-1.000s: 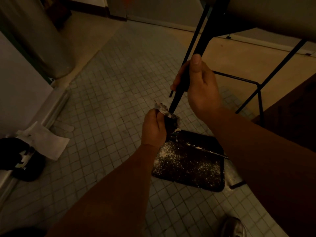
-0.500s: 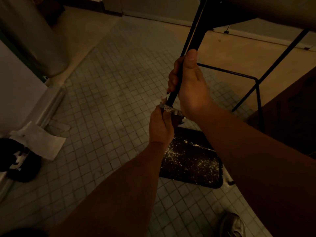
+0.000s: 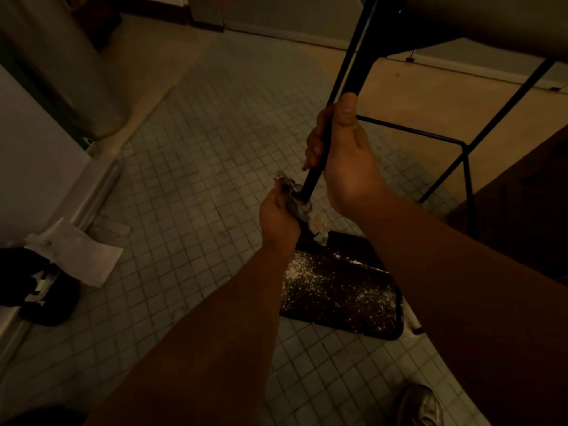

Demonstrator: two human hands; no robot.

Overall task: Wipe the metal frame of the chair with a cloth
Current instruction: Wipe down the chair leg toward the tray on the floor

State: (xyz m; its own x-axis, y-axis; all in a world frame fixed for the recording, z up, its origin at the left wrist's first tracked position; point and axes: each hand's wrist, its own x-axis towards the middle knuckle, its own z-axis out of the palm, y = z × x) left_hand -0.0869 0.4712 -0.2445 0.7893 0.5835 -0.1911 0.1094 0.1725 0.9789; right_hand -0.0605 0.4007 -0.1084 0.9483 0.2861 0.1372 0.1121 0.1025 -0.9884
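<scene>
A person's right hand (image 3: 344, 155) grips a thin black metal chair leg (image 3: 353, 72) mid-length, steadying it. The left hand (image 3: 278, 215) clutches a crumpled grey cloth (image 3: 296, 198) wrapped around the leg's lower end. Wiping appears underway; next, probably slide the cloth along the leg.

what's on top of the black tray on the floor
White powder is scattered across the tray, thickest near its far edge. The left hand and both forearms cover parts of it, so anything there is hidden.
</scene>
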